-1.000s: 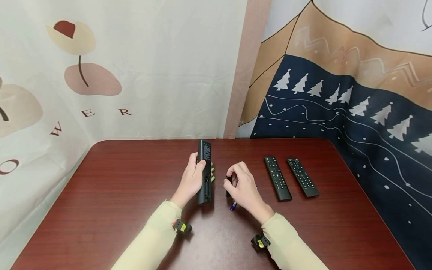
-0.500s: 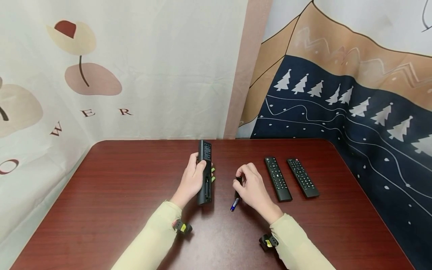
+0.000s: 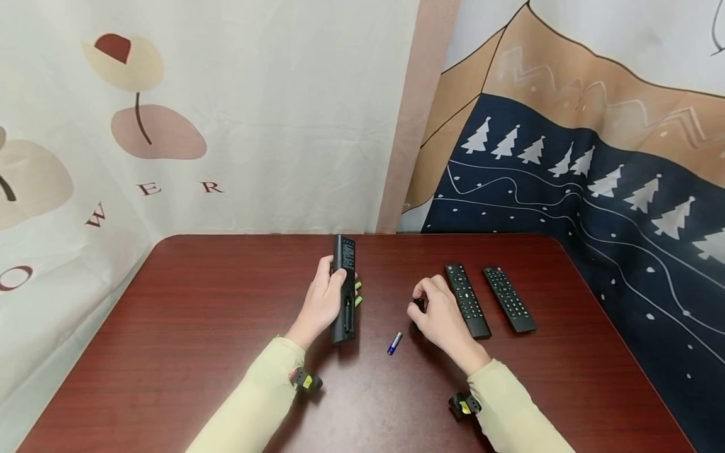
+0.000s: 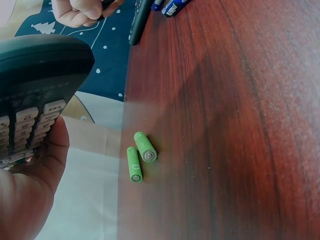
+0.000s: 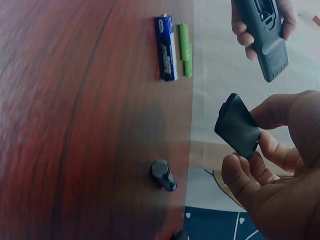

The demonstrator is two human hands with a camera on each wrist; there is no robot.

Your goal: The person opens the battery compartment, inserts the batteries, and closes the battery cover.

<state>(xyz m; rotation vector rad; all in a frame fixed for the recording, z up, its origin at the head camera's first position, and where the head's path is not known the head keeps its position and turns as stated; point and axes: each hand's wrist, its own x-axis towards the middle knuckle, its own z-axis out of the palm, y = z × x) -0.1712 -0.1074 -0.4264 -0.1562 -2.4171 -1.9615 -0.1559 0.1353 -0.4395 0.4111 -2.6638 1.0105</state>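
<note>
My left hand [image 3: 318,303] grips a black remote control [image 3: 343,283] with its back turned up. The battery compartment [image 5: 267,12] in that back is uncovered. To the right, my right hand [image 3: 445,319] pinches a small black battery cover [image 5: 238,127] between thumb and fingers, above the table. A blue battery [image 3: 394,343] lies on the wood between the hands. Two green batteries [image 4: 145,147] lie beside each other below the held remote, partly hidden by it in the head view. A second blue battery [image 5: 164,175] shows in the right wrist view; the right hand hides it from the head camera.
Two more black remotes, one nearer [image 3: 467,302] and one farther right [image 3: 508,299], lie face up just right of my right hand. The reddish-brown table [image 3: 226,340] ends at a back edge against printed curtains [image 3: 283,126].
My right hand has moved right with the battery cover, towards the nearer loose remote. The blue battery it partly covered now shows whole. The left hand and its remote have stayed put.
</note>
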